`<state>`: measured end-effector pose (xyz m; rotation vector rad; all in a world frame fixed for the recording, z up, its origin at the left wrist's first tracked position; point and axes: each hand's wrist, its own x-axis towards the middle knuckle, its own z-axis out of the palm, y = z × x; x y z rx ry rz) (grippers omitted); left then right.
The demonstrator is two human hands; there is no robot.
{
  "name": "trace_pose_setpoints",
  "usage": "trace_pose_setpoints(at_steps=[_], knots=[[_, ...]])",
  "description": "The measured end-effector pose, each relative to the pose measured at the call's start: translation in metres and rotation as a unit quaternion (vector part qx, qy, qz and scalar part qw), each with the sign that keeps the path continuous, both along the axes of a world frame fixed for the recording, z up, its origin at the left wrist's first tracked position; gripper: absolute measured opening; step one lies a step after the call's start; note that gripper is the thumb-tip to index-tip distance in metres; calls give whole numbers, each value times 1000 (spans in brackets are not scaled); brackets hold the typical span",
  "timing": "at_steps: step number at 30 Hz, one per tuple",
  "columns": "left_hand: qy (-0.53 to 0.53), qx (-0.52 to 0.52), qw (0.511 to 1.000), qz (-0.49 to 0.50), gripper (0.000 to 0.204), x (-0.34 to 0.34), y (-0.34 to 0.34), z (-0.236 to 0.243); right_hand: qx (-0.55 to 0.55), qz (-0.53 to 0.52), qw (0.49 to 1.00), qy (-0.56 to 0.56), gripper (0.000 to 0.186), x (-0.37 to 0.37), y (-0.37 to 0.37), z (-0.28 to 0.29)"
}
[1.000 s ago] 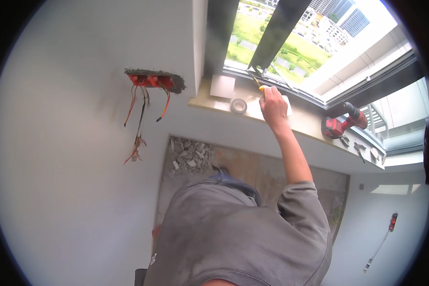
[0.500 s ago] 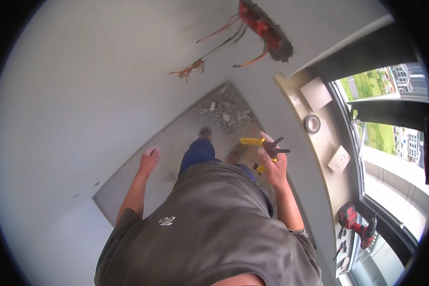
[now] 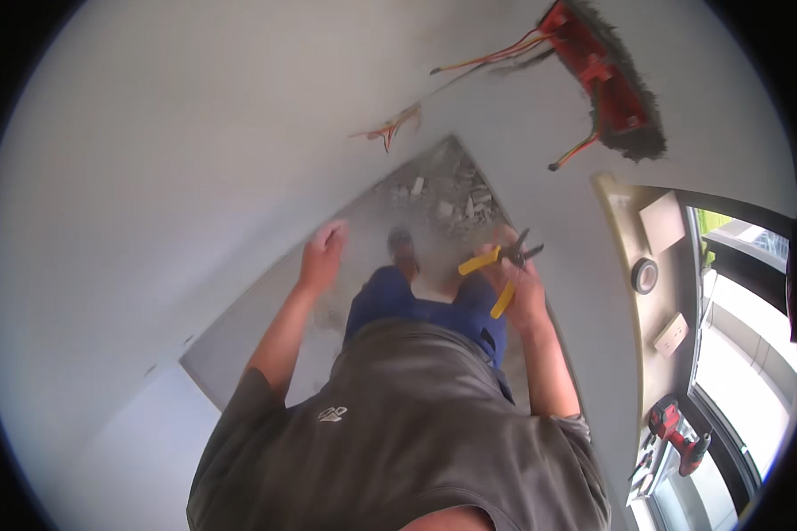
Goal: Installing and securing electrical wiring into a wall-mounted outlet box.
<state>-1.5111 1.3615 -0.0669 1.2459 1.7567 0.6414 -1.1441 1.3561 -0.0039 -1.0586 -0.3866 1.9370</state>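
My right hand (image 3: 528, 290) holds a pair of pliers (image 3: 479, 262) with yellow handles and dark jaws. Handles and jaws are spread apart, the jaws pointing away to the right. To the left, my left hand (image 3: 324, 255) is raised beside the wall with its fingers curled together. Whatever it may hold is too blurred to make out. Beyond both hands, a red wall box (image 3: 600, 73) sits in a rough-edged cut in the wall. Coloured wires (image 3: 496, 55) come out of it, some with dark ends. A thinner bundle of bare-looking wires (image 3: 390, 131) hangs farther left.
Broken rubble (image 3: 460, 199) lies in the floor corner ahead of my feet. Along the window ledge on the right are a blank white plate (image 3: 661, 221), a roll of tape (image 3: 645, 276), a socket plate (image 3: 671, 334) and a red cordless drill (image 3: 675, 434).
The view has shifted, bringing the red wall box farther right and more fully into sight. My left hand has risen and moved right. The pliers have turned in my right hand.
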Motion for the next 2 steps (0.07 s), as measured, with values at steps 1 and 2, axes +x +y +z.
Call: trace_pose_setpoints(at_steps=[1,2], knots=[[15,42,999,-21,24,-1,18,-6,-24,3,999,38,63,-3,6,-8],[32,75,995,-53,25,-7,35,-15,-44,7,996,81,68,-7,22,-22]])
